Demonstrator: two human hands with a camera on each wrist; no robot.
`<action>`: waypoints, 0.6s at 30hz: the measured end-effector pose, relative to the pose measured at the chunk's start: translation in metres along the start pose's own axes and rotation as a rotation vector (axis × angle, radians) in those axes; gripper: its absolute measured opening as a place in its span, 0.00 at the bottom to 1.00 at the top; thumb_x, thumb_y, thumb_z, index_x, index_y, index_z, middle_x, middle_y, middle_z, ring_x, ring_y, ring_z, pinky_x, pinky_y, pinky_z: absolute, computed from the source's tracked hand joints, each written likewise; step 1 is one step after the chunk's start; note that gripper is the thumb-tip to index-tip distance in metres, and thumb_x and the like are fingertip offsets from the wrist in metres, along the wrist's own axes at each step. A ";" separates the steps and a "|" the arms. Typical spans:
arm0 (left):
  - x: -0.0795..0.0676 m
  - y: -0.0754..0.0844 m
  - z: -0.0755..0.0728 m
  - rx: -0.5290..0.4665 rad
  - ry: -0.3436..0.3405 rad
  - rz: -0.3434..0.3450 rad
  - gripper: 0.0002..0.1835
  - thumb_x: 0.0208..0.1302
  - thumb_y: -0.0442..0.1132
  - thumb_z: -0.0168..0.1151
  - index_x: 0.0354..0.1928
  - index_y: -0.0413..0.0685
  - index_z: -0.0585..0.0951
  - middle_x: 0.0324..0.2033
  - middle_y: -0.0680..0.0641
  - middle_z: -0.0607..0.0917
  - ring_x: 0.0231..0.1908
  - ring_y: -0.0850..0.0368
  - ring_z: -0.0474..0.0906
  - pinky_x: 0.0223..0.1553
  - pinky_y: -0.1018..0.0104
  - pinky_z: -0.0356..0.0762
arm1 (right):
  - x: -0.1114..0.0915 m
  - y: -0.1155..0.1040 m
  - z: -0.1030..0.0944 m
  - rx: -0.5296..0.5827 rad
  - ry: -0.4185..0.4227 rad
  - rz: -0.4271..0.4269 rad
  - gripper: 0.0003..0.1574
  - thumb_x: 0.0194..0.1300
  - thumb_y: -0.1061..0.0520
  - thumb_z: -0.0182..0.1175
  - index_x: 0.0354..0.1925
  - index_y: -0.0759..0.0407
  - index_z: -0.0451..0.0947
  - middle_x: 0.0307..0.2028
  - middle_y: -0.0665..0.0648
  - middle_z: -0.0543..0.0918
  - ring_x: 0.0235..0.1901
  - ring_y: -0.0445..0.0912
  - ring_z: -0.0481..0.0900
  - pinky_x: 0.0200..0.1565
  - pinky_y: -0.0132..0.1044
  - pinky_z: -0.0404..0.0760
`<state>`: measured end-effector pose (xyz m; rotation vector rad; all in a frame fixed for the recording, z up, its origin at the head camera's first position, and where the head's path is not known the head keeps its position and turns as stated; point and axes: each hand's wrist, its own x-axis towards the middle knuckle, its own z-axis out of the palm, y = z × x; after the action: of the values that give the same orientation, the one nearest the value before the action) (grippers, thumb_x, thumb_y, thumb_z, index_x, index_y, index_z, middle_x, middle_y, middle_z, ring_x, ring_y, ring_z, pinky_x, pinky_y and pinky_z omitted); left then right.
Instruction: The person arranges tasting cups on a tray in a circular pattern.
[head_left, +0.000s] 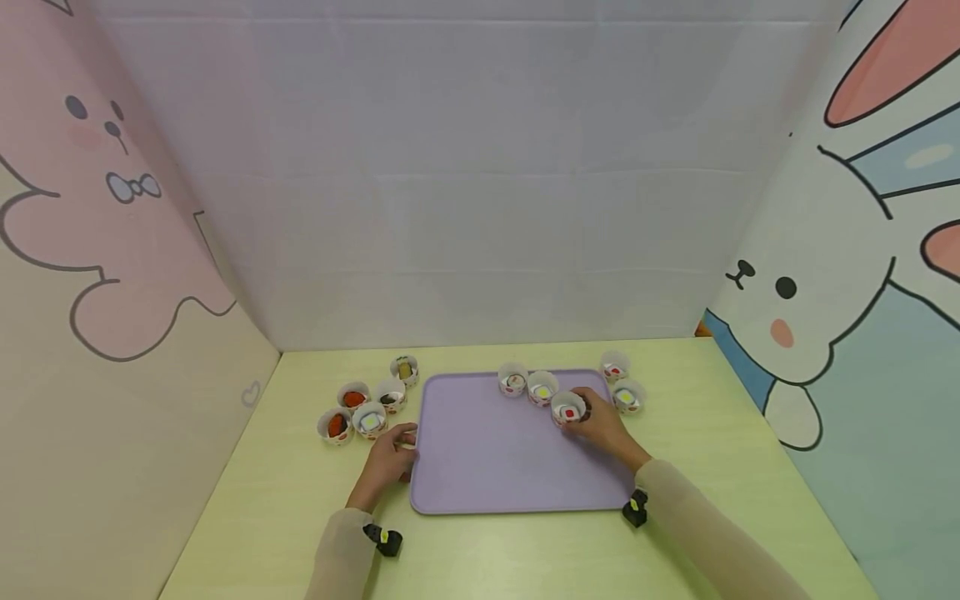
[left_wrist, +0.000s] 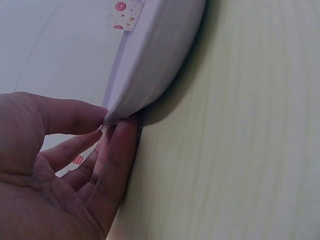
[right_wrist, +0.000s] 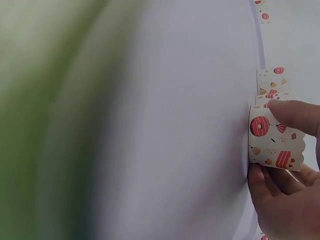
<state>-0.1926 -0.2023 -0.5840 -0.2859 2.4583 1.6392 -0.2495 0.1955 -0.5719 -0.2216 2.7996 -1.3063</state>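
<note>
My right hand (head_left: 602, 423) grips a paper baking cup (head_left: 566, 410) printed with donuts and cake slices, with something red inside, over the right part of the purple tray (head_left: 487, 467). In the right wrist view the fingers and thumb lie around the printed cup (right_wrist: 275, 135), close to the tray surface. My left hand (head_left: 388, 464) is at the tray's left edge. The left wrist view shows its thumb and fingers pinching the tray's rim (left_wrist: 116, 114). Two more cups stand at the tray's back, one with yellow in it (head_left: 542, 388) and one with a pale item (head_left: 513, 380).
Left of the tray stand several cups, among them one with red contents (head_left: 336, 426) and one with a yellowish piece (head_left: 405, 370). Two cups (head_left: 627, 396) stand beyond the tray's right edge. A white wall (head_left: 480, 208) closes off the back of the pale table (head_left: 525, 558).
</note>
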 end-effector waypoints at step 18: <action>0.001 -0.001 0.000 0.007 0.008 0.004 0.26 0.59 0.27 0.59 0.62 0.41 0.75 0.45 0.41 0.79 0.32 0.56 0.76 0.22 0.60 0.81 | -0.003 -0.008 -0.009 0.074 -0.032 0.006 0.49 0.52 0.61 0.73 0.68 0.64 0.60 0.66 0.70 0.70 0.65 0.64 0.69 0.66 0.57 0.68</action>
<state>-0.1930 -0.2025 -0.5848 -0.2870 2.4716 1.6335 -0.2465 0.1976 -0.5596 -0.2284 2.7175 -1.3887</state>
